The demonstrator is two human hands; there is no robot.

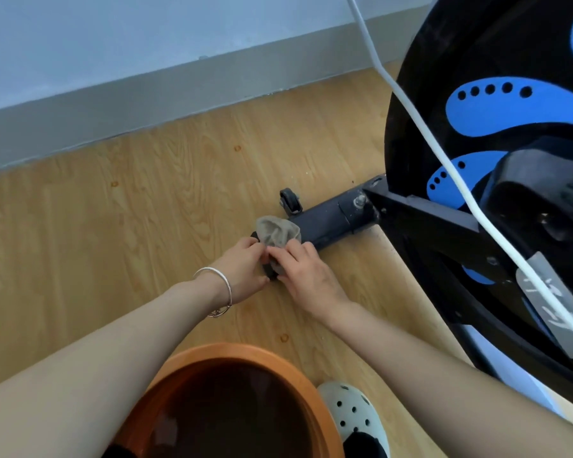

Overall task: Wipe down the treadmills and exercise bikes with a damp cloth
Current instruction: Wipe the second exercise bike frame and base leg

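While the left hand (245,269) and right hand (306,276) both pinch the cloth (277,231), draped over the bar (331,221) end just beyond their fingertips, the end-wiping step is judged current, and the next move calls for sliding the cloth along the bar, rightward past the right hand.

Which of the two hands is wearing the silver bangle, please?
The left hand: a bangle circles its wrist; the right hand, also on the cloth, has a bare wrist.

Bar (328,223) tip under cloth (277,234); basin (192,361) btm off-frame
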